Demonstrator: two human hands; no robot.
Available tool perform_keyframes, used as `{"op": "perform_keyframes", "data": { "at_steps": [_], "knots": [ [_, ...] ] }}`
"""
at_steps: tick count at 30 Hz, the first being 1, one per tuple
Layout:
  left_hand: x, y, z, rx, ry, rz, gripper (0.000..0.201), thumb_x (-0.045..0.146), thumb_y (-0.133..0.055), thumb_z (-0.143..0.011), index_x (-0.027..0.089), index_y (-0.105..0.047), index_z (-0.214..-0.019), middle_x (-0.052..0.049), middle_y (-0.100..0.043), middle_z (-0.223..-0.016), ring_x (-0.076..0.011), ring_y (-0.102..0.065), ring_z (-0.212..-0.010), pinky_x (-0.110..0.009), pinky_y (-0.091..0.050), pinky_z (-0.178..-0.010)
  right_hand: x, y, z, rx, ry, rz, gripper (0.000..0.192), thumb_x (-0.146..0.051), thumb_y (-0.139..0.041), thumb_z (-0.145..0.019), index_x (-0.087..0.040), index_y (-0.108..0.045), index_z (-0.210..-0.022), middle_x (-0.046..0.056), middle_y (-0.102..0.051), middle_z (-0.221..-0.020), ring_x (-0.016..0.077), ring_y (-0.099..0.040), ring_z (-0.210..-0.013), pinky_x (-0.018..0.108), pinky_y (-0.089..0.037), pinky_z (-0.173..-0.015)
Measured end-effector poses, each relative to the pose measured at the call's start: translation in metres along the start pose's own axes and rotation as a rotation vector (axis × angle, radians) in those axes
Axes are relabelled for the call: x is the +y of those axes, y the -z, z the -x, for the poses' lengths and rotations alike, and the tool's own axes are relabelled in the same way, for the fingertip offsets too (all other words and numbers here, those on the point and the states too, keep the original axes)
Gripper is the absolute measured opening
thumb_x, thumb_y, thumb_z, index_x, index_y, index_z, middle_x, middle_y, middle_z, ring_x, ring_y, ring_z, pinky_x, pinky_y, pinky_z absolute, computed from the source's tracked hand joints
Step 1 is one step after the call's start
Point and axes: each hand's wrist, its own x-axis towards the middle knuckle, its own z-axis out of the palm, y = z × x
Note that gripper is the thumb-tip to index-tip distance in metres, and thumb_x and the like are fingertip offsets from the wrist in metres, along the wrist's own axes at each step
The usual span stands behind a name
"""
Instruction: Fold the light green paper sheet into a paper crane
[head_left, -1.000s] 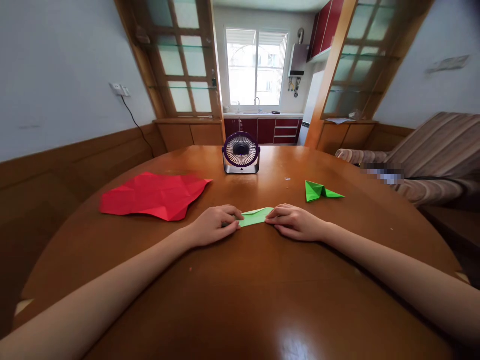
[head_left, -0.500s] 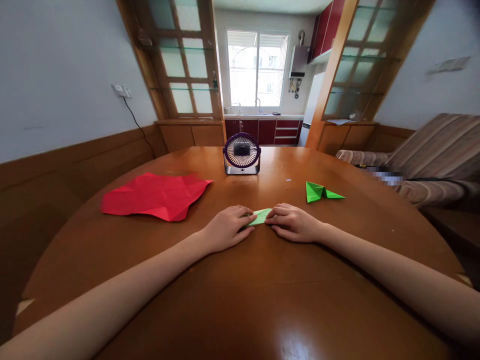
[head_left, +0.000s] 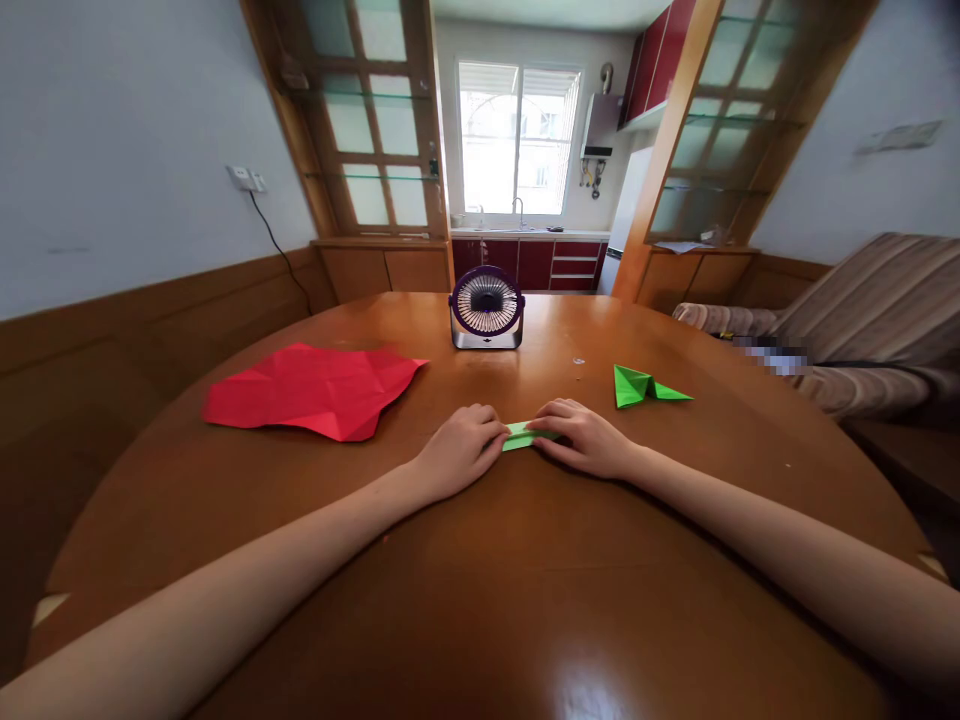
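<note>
Paper, a pale green folded strip (head_left: 517, 436), lies flat on the table (head_left: 495, 570) between the two hands, its middle bare and both ends partly covered. Left hand (head_left: 461, 455) has its thumb and fingers drawn close together on the strip's nearer-to-it end; the grip looks narrow, though whether it pinches or only presses cannot be told, as the fingertips hide it. Right hand (head_left: 589, 440) holds the other part with fingers laid across the top and the thumb at the near edge, a narrow opening with paper showing between. Compared with half a second ago, the right fingers have come off the strip's far-right end and now sit further in, so that some green shows under the hand on its own side, while the left fingertips hold almost the same place. A lengthwise line, seemingly a crease or layered edge, now shows along the strip; that suggests the fold is being flattened, with the left hand anchoring and the right working along it. Past the left hand, on its outer side, spreads a creased red sheet (head_left: 319, 392); beyond the right hand stands a bright green folded piece (head_left: 632, 386). Farther off, ahead of both hands, is a small purple fan (head_left: 487, 305).
</note>
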Motion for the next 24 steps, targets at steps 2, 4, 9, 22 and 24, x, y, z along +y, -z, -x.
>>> {"op": "perform_keyframes", "data": {
  "at_steps": [2,4,9,22,24],
  "knots": [
    [0.001,0.0,-0.002,-0.004,0.049,-0.041,0.029,0.025,-0.04,-0.096,0.014,-0.067,-0.093,-0.008,-0.064,-0.09,-0.0198,-0.058,-0.085,-0.034,-0.043,-0.078,0.001,-0.002,-0.004,0.003,-0.013,0.002,0.024,-0.028,-0.047,-0.095,-0.016,-0.067,-0.099,0.009,-0.063,-0.09,0.019,-0.058,-0.084,0.035,-0.048,-0.08],
    [0.0,-0.001,-0.003,-0.005,0.092,-0.048,0.027,0.024,-0.04,-0.095,0.014,-0.065,-0.092,-0.008,-0.066,-0.091,-0.02,-0.059,-0.085,-0.035,-0.043,-0.079,0.003,-0.005,-0.008,0.019,-0.038,0.005,0.026,-0.027,-0.044,-0.096,-0.015,-0.068,-0.094,0.008,-0.061,-0.085,0.0181,-0.057,-0.08,0.033,-0.047,-0.076],
    [-0.005,-0.002,-0.005,0.039,0.237,0.126,0.019,0.025,-0.048,-0.092,0.016,-0.064,-0.098,-0.006,-0.07,-0.096,-0.0198,-0.063,-0.089,-0.034,-0.045,-0.081,0.006,-0.01,-0.015,0.045,-0.108,-0.007,0.026,-0.027,-0.045,-0.096,-0.015,-0.068,-0.098,0.008,-0.06,-0.085,0.0179,-0.056,-0.08,0.032,-0.047,-0.074],
    [-0.023,0.003,0.003,0.004,0.318,0.281,0.023,0.037,-0.055,-0.088,0.019,-0.069,-0.09,-0.004,-0.071,-0.09,-0.019,-0.064,-0.082,-0.028,-0.046,-0.071,0.007,-0.012,-0.014,-0.014,-0.12,0.041,0.025,-0.024,-0.046,-0.094,-0.015,-0.068,-0.103,0.01,-0.058,-0.095,0.0198,-0.055,-0.089,0.036,-0.047,-0.083],
    [-0.022,0.005,0.004,-0.01,0.289,0.188,0.024,0.036,-0.053,-0.09,0.019,-0.069,-0.095,-0.005,-0.069,-0.093,-0.0201,-0.063,-0.087,-0.031,-0.046,-0.077,0.007,-0.011,-0.014,-0.015,-0.109,0.04,0.023,-0.023,-0.047,-0.093,-0.014,-0.067,-0.103,0.01,-0.058,-0.095,0.02,-0.055,-0.089,0.037,-0.047,-0.083]
  ]
}}
